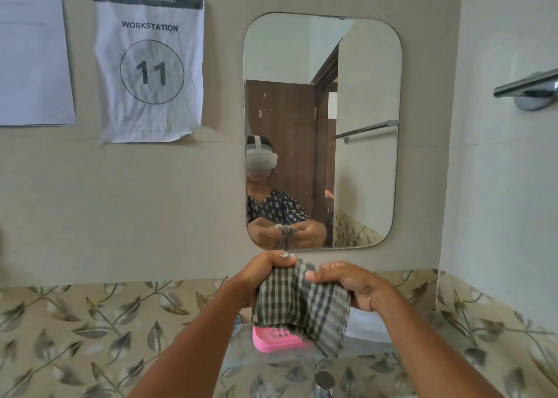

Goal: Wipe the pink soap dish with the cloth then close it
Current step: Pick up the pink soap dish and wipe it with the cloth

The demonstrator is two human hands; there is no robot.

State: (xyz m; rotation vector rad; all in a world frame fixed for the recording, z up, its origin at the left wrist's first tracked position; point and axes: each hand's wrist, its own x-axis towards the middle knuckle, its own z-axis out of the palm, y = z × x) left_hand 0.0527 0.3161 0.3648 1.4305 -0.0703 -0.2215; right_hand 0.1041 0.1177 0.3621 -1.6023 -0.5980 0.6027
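Note:
A grey-and-dark checked cloth (305,302) hangs between both hands at chest height, below the mirror. My left hand (262,272) grips its upper left edge and my right hand (353,284) pinches its upper right edge with thumb on top. Beneath the cloth, the pink soap dish (276,338) lies on a glass shelf (241,355). Its slotted inside faces up, and the hanging cloth covers its right part. Neither hand touches the dish.
A rounded mirror (362,65) hangs on the wall ahead, reflecting the person and the cloth. Paper sheets (151,65) are taped at the upper left. A chrome towel bar (528,88) juts from the right wall. A chrome tap top (324,379) shows at the bottom, with leaf-patterned tiles around.

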